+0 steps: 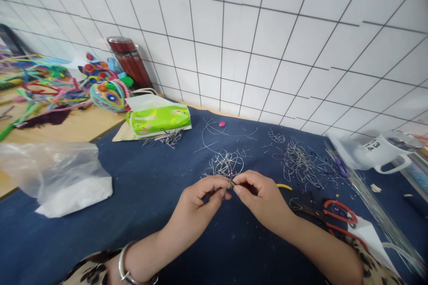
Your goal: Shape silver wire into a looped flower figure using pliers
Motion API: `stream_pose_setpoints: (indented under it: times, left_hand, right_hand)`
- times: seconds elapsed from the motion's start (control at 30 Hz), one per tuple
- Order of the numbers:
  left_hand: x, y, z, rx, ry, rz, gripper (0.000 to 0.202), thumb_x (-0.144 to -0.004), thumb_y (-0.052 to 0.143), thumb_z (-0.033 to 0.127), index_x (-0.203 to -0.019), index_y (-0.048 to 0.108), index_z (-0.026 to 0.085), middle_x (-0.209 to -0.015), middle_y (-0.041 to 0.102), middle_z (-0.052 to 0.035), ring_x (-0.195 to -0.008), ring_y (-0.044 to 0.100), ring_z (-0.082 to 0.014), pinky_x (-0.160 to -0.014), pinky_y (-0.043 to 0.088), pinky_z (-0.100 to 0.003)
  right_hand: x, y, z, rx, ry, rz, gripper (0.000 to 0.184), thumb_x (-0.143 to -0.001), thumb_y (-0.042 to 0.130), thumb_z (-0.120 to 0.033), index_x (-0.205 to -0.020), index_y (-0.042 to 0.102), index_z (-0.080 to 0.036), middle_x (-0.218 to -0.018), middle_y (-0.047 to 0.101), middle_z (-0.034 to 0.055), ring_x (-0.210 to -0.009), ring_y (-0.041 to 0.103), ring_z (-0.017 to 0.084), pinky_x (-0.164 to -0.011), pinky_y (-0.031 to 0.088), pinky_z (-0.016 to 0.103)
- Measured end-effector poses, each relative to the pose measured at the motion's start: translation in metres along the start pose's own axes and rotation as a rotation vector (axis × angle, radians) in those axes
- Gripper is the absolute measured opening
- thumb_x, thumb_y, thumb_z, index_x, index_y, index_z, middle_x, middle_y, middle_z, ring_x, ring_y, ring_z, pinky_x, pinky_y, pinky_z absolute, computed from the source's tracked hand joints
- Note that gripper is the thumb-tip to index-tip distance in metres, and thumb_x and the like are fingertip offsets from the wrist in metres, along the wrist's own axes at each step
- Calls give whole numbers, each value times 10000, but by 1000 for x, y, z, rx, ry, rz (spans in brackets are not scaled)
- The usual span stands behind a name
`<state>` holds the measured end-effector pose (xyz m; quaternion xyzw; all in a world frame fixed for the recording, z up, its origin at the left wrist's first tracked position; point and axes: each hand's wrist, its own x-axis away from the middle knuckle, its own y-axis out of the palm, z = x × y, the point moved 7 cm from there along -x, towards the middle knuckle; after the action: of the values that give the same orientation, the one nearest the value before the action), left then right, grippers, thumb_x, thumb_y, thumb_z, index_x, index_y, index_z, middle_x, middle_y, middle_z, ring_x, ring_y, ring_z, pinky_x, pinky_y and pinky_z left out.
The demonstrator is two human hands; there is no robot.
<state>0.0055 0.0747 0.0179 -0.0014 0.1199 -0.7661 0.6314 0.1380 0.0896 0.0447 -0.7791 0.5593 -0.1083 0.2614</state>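
Observation:
In the middle of the head view my left hand (202, 198) and my right hand (262, 198) meet fingertip to fingertip. Both pinch a small bent piece of wire (231, 183), mostly covered by the fingers, so its exact shape is unclear. Just beyond the fingertips lies a tangle of bent silver wires (226, 163) on the dark blue cloth (143, 191). A yellow tool handle (284, 186) pokes out behind my right hand. Red-handled scissors (339, 218) rest beside my right forearm.
Another wire heap (299, 162) lies right, near long straight wires (384, 218) and a white mug (388, 153). A green tissue pack (160, 119), a plastic bag of white material (76, 191), a red flask (130, 62) and colourful cords (50, 84) stand left. A tiled wall (247, 44) closes the back.

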Motion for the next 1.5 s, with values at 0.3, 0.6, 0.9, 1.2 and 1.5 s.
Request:
stream_pose_setpoints:
  times: [0.3,0.6,0.9,1.2,1.5]
  left_hand:
    - [-2,-1,-12,108,-116,34,103,-800,589,249,-855,593,163,-721,620,-15,-696,578,-134,-669,468,-254]
    - [-4,-7,-7,-28,-24,50,66,-777,615,208,-771,580,153,-703,564,1,-656,517,-108,-609,433,-224]
    - [-4,-4,-9,45,-60,25,107,-770,631,225,-821,568,156,-749,566,-8,-692,527,-115,-636,441,-237]
    - [-7,-4,-1,18,-56,-80,97,-786,598,213,-758,531,149,-701,511,11,-657,464,-97,-601,391,-217]
    - [-2,-2,1,-86,-73,-80,57,-788,516,165,-757,468,170,-676,467,29,-605,422,-88,-546,371,-201]
  right_hand:
    - [3,7,-2,41,-69,-4,147,-788,520,-115,-800,636,-204,-752,585,-21,-703,529,91,-663,415,219]
    - [2,7,-3,32,-20,-57,128,-775,528,-124,-783,638,-190,-728,568,-17,-658,508,89,-623,396,218]
    - [0,9,-2,-5,30,-132,105,-767,518,-141,-770,619,-173,-726,549,-10,-647,492,95,-611,390,227]
    - [0,10,1,-91,106,-179,106,-747,536,-149,-758,642,-158,-718,588,-2,-655,513,100,-617,401,227]
    - [1,10,1,-94,122,-148,86,-739,550,-169,-747,635,-164,-709,587,-6,-643,511,101,-605,397,223]
